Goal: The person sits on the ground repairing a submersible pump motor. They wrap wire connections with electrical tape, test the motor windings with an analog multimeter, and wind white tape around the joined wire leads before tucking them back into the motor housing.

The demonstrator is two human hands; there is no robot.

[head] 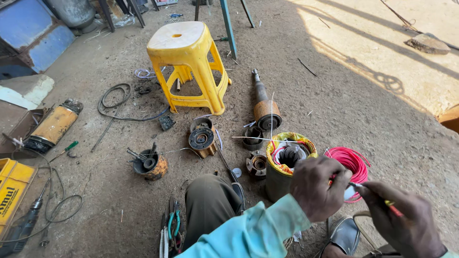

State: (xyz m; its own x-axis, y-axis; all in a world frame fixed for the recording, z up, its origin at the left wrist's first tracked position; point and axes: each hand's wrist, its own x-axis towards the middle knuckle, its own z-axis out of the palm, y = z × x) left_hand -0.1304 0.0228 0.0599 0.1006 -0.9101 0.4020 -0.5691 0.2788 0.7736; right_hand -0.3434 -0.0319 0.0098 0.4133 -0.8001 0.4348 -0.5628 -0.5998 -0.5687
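Both hands were closed: the left hand [315, 188] and right hand [406, 220] pinched a thin white strip [350, 192] beside the coil of red wire [351, 165]. At ten o'clock, the yellow-wrapped cylindrical motor stator [287, 162] stood open, seemingly half-wound, parts scattered around.

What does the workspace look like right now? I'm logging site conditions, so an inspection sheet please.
Surface: bare dirt floor, dusty.
Job's things: motor stator with yellow lining; red wire coil beside it.
Clutter: rotor shaft, bearing housings, pliers, drill.
Grippers: left hand and right hand pinch a thin wire between the fingers.
Cables: black cable looped by yellow stool.
Surroundings: sunlit ground, metal frame legs.
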